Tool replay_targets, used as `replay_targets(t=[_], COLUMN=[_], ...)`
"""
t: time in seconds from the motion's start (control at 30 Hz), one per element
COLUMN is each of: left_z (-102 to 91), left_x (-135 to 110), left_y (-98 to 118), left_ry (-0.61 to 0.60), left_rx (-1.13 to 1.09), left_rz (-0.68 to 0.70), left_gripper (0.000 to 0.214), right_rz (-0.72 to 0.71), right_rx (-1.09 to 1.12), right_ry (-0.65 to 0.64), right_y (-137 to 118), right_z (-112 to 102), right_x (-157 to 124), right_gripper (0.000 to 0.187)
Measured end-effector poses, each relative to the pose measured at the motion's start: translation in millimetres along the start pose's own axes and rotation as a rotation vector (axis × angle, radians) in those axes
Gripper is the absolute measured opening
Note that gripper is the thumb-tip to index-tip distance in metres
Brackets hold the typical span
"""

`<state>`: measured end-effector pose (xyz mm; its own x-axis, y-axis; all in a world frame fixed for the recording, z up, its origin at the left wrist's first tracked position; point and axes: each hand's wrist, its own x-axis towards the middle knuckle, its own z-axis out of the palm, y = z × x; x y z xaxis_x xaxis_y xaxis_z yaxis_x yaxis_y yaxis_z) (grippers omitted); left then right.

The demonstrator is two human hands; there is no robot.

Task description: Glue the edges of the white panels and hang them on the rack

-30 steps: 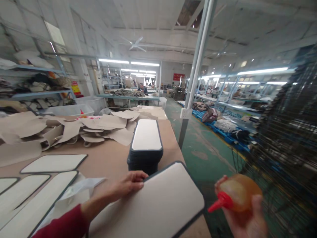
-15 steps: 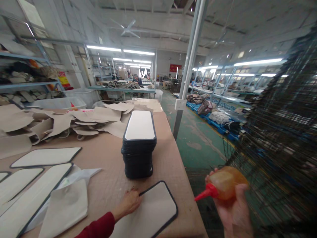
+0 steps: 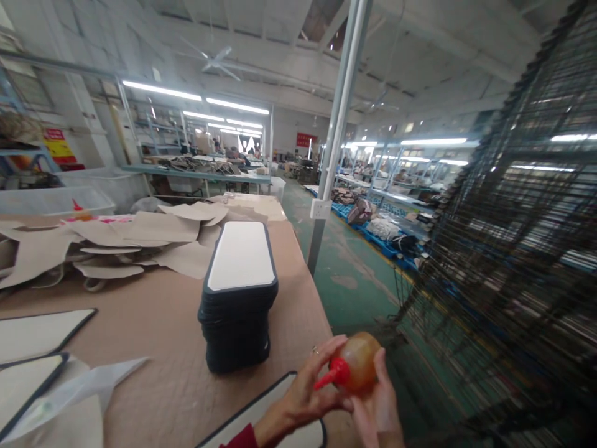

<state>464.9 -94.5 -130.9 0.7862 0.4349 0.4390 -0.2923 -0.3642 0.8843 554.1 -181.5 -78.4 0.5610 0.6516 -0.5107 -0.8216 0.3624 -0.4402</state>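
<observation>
Can read no words, brands or numbers. Can make out pale characters, too small to decipher, on a red banner [image 3: 306, 139] on the far wall [image 3: 285, 132], and illegible marks on a red-and-yellow sign [image 3: 60, 148] at far left.

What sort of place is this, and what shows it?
Probably a factory workshop: flat beige pieces lie heaped on a long table, a tall stack of dark-edged panels stands near them, and tube lights hang overhead.
</observation>
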Motion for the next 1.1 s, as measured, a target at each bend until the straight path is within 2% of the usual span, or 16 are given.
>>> replay_targets(t=[0.1, 0.27, 0.33, 0.4, 0.47, 0.57, 0.77, 0.87, 0.97, 1.03, 1.1], left_z=[-12.8, -26.1, -27.8, -27.0, -24.0, -16.5, 1.4, 6.6, 5.5, 0.5, -7.9], left_x=[3.1, 13.2, 17.2, 20.3, 22.8, 24.8, 22.0, 19.7, 17.9, 15.1, 9.1], left_y=[6.8, 28.0, 34.8, 38.5, 39.7, 39.9, 42.3, 41.9, 42.1, 41.8, 38.7], left_ry=[-0.072, -0.123, -0.064, 0.077, 0.222, 0.331, 0.389, 0.382, 0.358, 0.252, 0.062], left_rx=[0.040, 0.074, 0.059, -0.022, -0.136, -0.265, -0.320, -0.294, -0.185, -0.136, -0.214], left_rz=[0.045, 0.111, 0.010, -0.150, -0.247, -0.239, -0.234, -0.205, -0.169, -0.196, -0.271], left_gripper=[0.083, 0.060, 0.060, 0.063, 0.064, 0.059, 0.050, 0.052, 0.058, 0.077, 0.104], right_rz=[0.039, 0.047, 0.115, 0.181, 0.231, 0.263, 0.294, 0.301, 0.209, 0.111, -0.009], right_rx=[-0.008, 0.085, 0.122, 0.176, 0.212, 0.207, 0.255, 0.265, 0.256, 0.185, 0.026], right_ry=[-0.043, -0.096, -0.140, -0.189, -0.232, -0.278, -0.322, -0.270, -0.154, -0.079, -0.115], right_y=[1.3, 2.8, 2.9, 3.2, 4.6, 9.8, 18.9, 15.9, 10.0, 6.3, 3.4], right_z=[3.9, 7.0, 5.3, 1.8, -4.1, -17.5, -37.6, -30.3, -15.8, -9.7, -9.9], right_x=[-6.6, -9.7, -9.8, -9.2, -5.6, 7.4, 29.9, 22.2, 5.8, -3.0, -6.7], right_gripper=[0.051, 0.053, 0.057, 0.058, 0.053, 0.043, 0.036, 0.046, 0.060, 0.061, 0.055])
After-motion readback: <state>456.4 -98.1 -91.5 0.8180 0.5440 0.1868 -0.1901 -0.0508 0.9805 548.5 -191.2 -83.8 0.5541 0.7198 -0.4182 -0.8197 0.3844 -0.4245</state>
